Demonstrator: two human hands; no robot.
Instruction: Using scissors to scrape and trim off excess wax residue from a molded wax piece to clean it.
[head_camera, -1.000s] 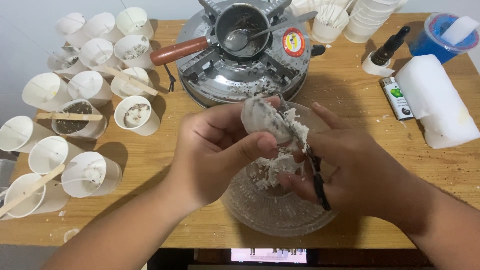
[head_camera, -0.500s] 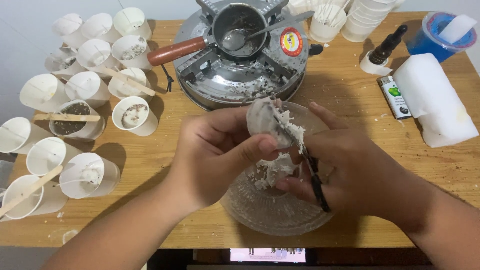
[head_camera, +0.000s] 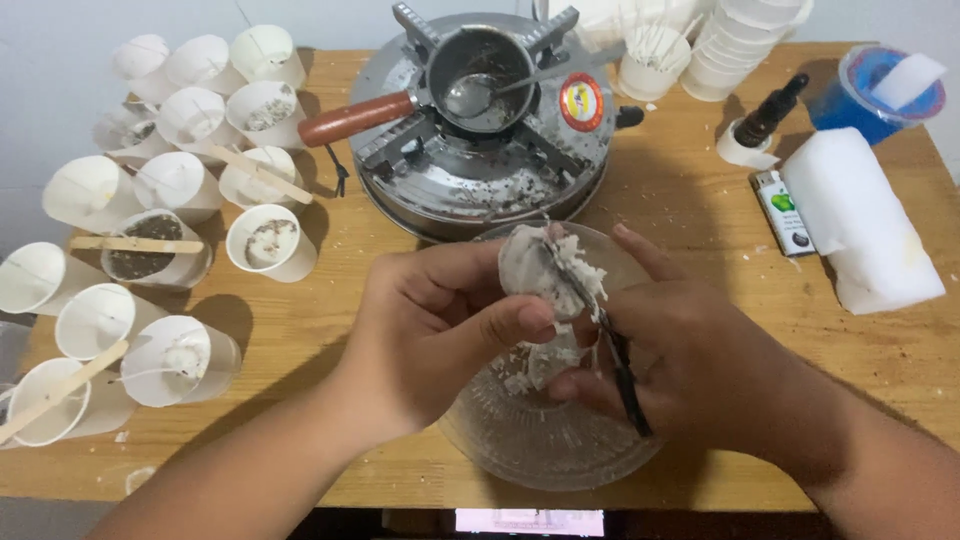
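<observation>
From my screen, the left hand (head_camera: 440, 320) is curled closed around a small cup (head_camera: 535, 265) caked with white wax, tilted over the glass bowl (head_camera: 545, 440); the right hand (head_camera: 690, 360) is closed on a thin dark-handled tool (head_camera: 610, 345) digging inside it. I judge the tool could slip and jab the thumb, or the flimsy cup could crumple, scattering crumbs off the bowl onto the wooden table (head_camera: 700, 200). I count roughly fourteen white cups (head_camera: 180, 185) at left, three wooden sticks (head_camera: 135, 244), one stove (head_camera: 480, 150), one pan (head_camera: 480, 65).
</observation>
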